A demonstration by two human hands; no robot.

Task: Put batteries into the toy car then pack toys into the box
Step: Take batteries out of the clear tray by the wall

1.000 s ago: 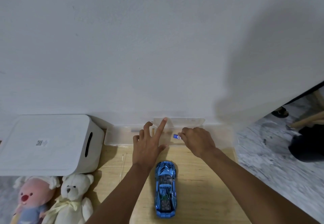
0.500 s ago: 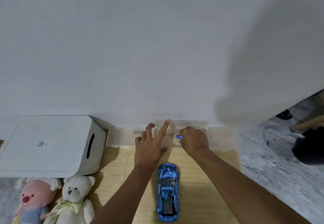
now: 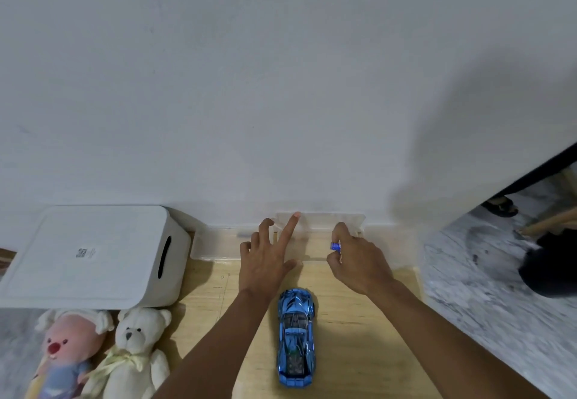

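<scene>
A shiny blue toy car (image 3: 295, 337) lies on the wooden board, nose toward the wall. Beyond it a clear plastic case (image 3: 218, 244) stands against the wall with its lid raised. My left hand (image 3: 268, 258) rests flat on the case, index finger stretched up to the lid's edge. My right hand (image 3: 359, 261) pinches a small blue battery (image 3: 335, 246) above the case's right part. A white lidded box (image 3: 93, 255) sits at the left. In front of it lie a pink plush toy (image 3: 67, 355) and a white teddy bear (image 3: 134, 351).
A white wall rises right behind the case. Grey marbled floor (image 3: 468, 289) runs along the right of the wooden board (image 3: 359, 336), with dark objects and furniture legs at the far right edge.
My right hand has drawn back slightly to the right and lifted the blue battery clear of the case. My left hand has stayed on the case.
</scene>
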